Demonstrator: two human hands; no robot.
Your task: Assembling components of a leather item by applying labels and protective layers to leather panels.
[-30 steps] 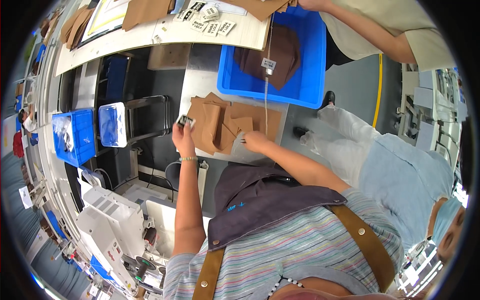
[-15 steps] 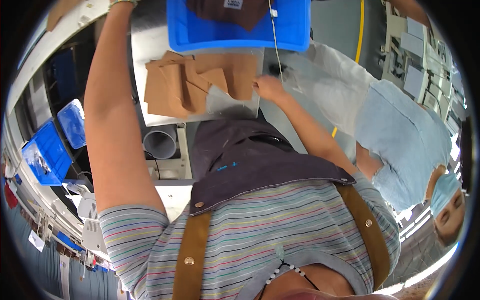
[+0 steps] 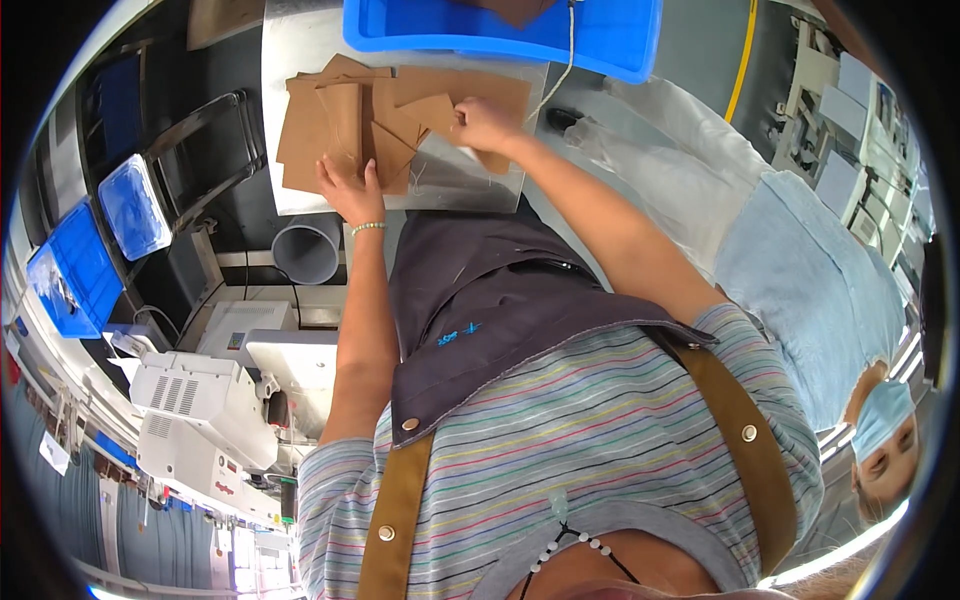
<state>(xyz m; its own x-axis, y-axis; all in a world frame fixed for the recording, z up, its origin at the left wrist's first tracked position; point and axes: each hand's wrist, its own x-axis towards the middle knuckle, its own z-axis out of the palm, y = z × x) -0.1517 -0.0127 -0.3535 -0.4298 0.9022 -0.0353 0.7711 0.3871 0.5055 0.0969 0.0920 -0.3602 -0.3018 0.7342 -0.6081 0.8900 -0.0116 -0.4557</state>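
Note:
Several flat brown pieces [image 3: 310,130], like cut cloth or leather, lie overlapped on a shiny metal table top [image 3: 440,185]. My left hand [image 3: 352,190] rests on the near edge of the pile, its thumb and fingers apart. Over the right part of the pile is my right hand [image 3: 485,125], fingers curled together beside the corner of a smaller brown flap [image 3: 428,112]. A pale sliver shows under that hand; what the fingers hold, if anything, is hidden.
A blue bin [image 3: 500,45] with dark brown material stands beyond the pile. A grey round bin [image 3: 307,250] is below the table's left side. White machines [image 3: 200,400] and blue trays [image 3: 135,205] are at left. A masked person [image 3: 810,280] stands at right.
My left hand has come back from the far upper left onto the pile. My right hand has moved left from the pile's right edge over the pieces. The view has shifted somewhat.

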